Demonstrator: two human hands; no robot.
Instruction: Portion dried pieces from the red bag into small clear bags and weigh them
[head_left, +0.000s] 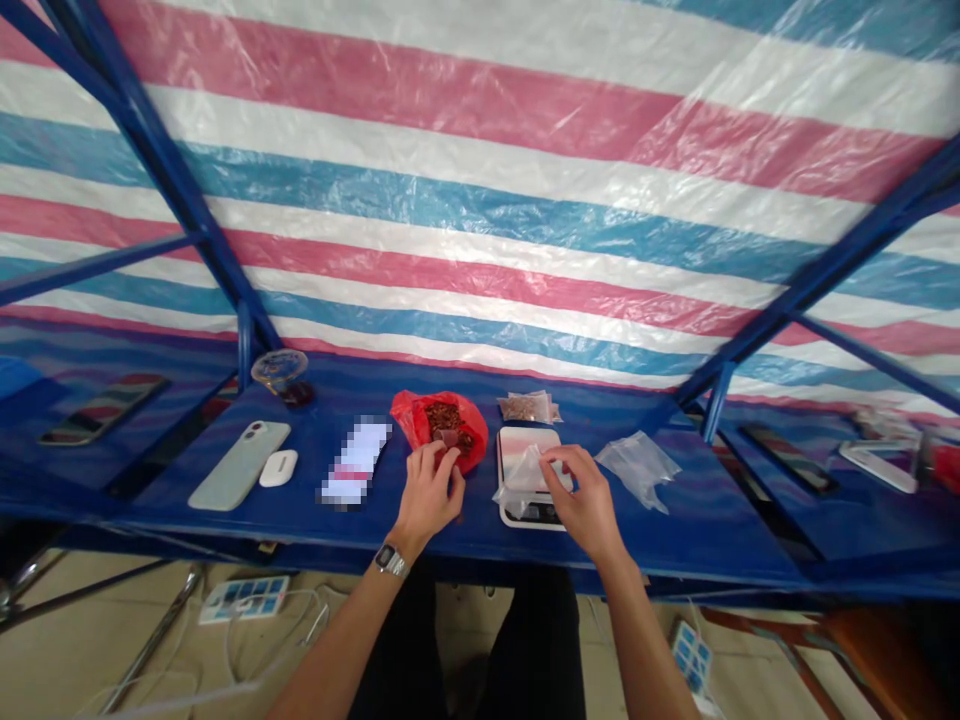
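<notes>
My left hand (431,490), a watch on its wrist, reaches into the near side of an open red plastic bag (478,425). Loose brown bits (444,412) fill the bag. At the fingertips is a small translucent cup (448,438), partly hidden, with the fingers closed on it. My right hand (581,495) pinches the upper edge of a clear plastic bag (525,485). That bag hangs over a white kitchen scale (517,440) and covers part of its plate and display. Behind the scale lie small filled clear bags (527,407).
More clear bags (641,468) lie right of the scale. Leftward are a lit phone (356,462), a white earphone case (278,468), a pale phone (240,465) and a lidded cup (283,377). Blue frame bars (217,270) and a striped plastic sheet (480,200) bound the blue table (442,545).
</notes>
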